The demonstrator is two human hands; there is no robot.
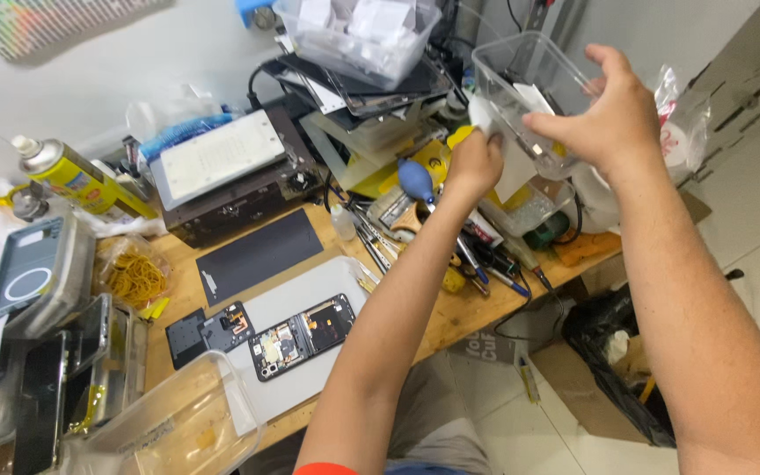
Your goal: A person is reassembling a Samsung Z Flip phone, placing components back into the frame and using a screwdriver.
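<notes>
Two hands at a clear tub above a cluttered workbench

Nearest, on the grey mat (310, 303), an opened phone (303, 336) lies flat with its insides showing; an empty clear box (182, 422) sits left of the mat. Beyond the mat, tools (477, 259) are heaped. Farther off, raised above the mat's far right, the right hand (613, 110) grips the clear tub (529, 88) with fingers spread around its side, while the left hand (475, 163) pinches a white wad (481, 114) against the tub's wall.

Two bare forearms, orange-red sleeve edge (325, 469), grey trousers (437, 413), bare hands
</notes>
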